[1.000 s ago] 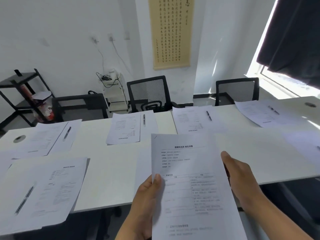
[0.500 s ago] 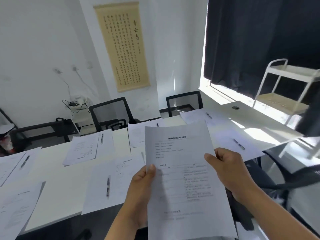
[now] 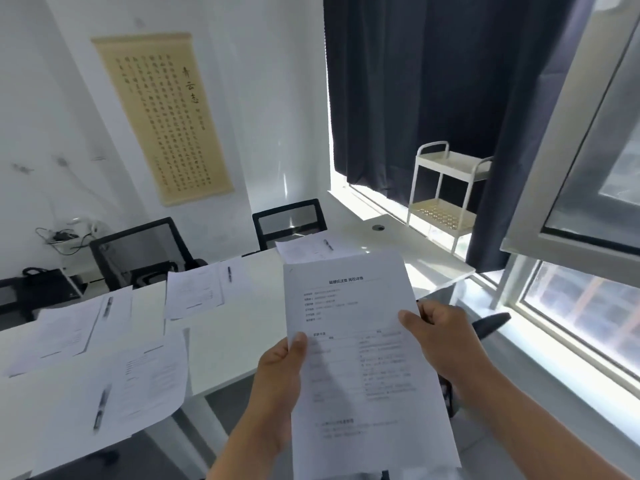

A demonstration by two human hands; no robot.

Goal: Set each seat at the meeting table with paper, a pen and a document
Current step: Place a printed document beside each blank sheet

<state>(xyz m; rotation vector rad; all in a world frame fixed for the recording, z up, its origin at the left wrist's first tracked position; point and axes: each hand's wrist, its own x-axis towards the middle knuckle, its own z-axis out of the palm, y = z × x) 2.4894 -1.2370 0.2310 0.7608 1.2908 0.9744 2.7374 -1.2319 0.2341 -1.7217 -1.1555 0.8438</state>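
1. Left hand: thumb on top, pinching the left edge of a white printed document sheet. Held in the air, upright, tilted toward the camera, over the near edge of the white meeting table.
2. Right hand: fingers curled round the sheet's right edge, thumb on its face.
3. Done, by my reading: four places in view each carry white sheets with a dark pen on top, e.g. the nearest dark pen.
4. Left: the held sheet is unplaced. The table's sunlit window end looks bare; likely the next seat.
5. Around: black mesh-backed chair, white two-tier metal trolley, dark curtain, beige calligraphy scroll.
6. Obstruction: a dark chair armrest sits just behind the right hand.
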